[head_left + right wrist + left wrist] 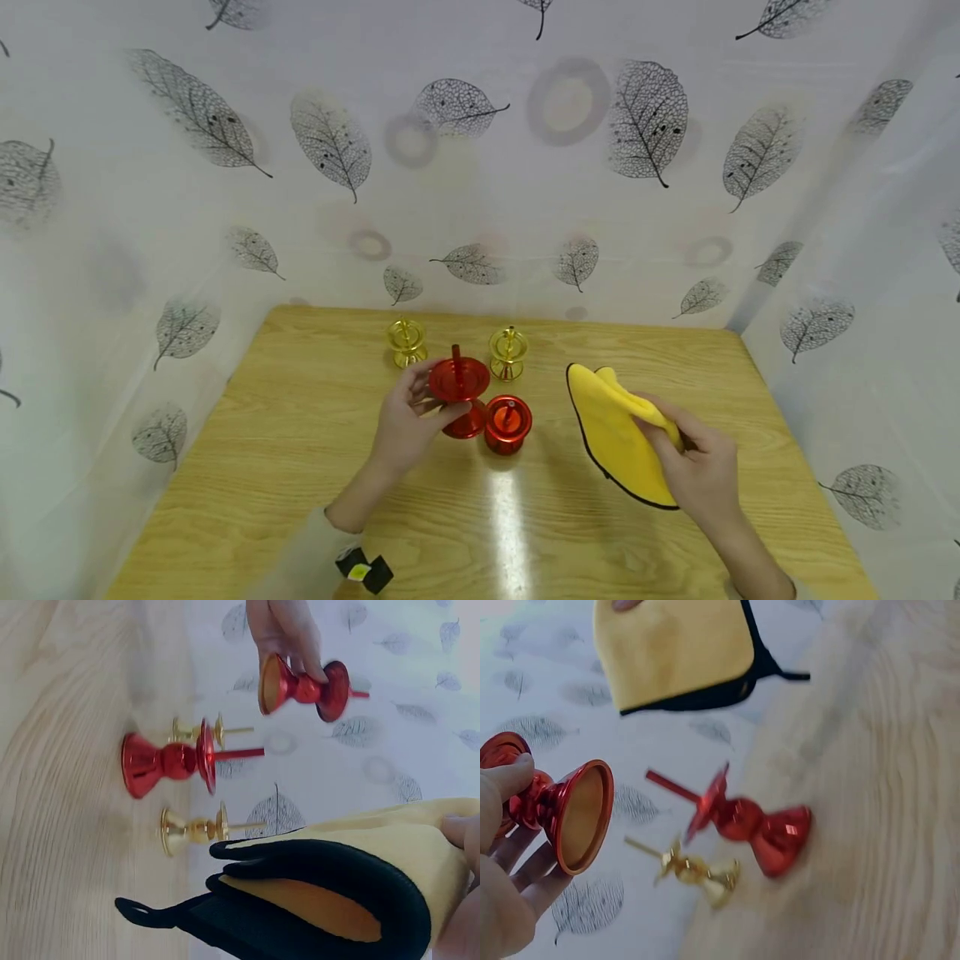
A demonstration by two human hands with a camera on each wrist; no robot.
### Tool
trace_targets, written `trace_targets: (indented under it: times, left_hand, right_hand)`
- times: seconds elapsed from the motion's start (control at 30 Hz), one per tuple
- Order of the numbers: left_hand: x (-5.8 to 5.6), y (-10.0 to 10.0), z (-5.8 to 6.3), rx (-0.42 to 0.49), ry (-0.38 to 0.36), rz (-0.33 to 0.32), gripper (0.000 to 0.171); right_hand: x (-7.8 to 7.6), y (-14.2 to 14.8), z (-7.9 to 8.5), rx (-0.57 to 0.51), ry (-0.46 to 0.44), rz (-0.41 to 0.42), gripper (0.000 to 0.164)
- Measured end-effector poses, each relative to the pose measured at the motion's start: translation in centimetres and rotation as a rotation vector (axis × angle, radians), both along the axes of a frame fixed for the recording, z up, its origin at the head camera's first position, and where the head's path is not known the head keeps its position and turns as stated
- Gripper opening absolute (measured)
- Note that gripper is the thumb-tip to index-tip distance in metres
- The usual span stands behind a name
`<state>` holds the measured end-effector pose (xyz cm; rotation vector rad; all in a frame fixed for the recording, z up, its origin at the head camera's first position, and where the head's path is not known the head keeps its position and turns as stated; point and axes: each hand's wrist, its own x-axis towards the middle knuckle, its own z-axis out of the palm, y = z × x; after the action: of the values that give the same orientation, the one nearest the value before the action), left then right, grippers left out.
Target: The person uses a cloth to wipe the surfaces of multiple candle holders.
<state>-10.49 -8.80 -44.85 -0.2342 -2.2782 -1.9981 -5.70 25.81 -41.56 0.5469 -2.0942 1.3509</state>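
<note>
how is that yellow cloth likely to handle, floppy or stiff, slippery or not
The yellow cloth is likely floppy, since it folds over and hangs below the right hand. It is probably light for its size, as its layers look fairly thin. Its matte surface probably won't be slippery.

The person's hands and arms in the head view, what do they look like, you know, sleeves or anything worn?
The left hand and right hand wear no gloves. The left sleeve is pale and plain, with a black blocky piece bearing a yellow patch at it. Only a sliver of the pale right sleeve shows.
</note>
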Motion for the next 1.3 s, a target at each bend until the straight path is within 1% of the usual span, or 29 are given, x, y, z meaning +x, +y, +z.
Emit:
trace_targets:
  times: [0.1, 0.23, 0.33, 0.47, 0.57, 0.7, 0.9, 1.03, 1.13, 1.3]
  left_hand:
    - [-0.4, -1.5, -1.1, -0.030, -0.008, 0.030, 0.067]
    - [-0.9, -3.4, -2.6, -0.044, -0.022, 0.039, 0.067]
    - [-1.1, -4.5, -3.6, -0.033, -0.033, 0.033, 0.068]
    - [-1.4, -5.5, -4.7, -0.030, -0.073, 0.050, 0.068]
    - [-1.6, -6.1, -5.5, -0.050, -0.091, 0.068, 0.068]
    - [-1.7, -6.7, -6.5, -0.084, -0.097, 0.080, 0.068]
    - [-1.8, -7.7, -8.1, -0.092, -0.134, 0.087, 0.068]
    - [-1.7, -8.3, -8.9, -0.105, -0.148, 0.086, 0.068]
    - [-1.4, -8.5, -9.3, -0.132, -0.139, 0.080, 0.067]
    - [-1.2, -8.8, -9.8, -0.151, -0.096, 0.060, 0.067]
  right_hand:
    - [-0.3, 0.8, 0.3, 0.088, -0.027, -0.076, 0.039]
    - [-0.8, 1.4, 0.4, 0.195, 0.012, -0.145, 0.042]
    - [-1.1, 1.7, 0.2, 0.257, 0.042, -0.170, 0.044]
    - [-1.5, 2.2, -0.2, 0.314, 0.049, -0.169, 0.044]
    - [-1.6, 2.4, -0.3, 0.328, 0.051, -0.161, 0.045]
    - [-1.8, 2.5, -0.3, 0.328, 0.067, -0.154, 0.046]
    - [-1.9, 2.4, -0.5, 0.326, 0.064, -0.144, 0.048]
    - [-2.0, 2.5, -0.8, 0.323, 0.059, -0.141, 0.049]
    - [-2.0, 2.5, -1.0, 0.319, 0.050, -0.136, 0.048]
    - [-1.9, 2.4, -1.2, 0.327, 0.043, -0.135, 0.048]
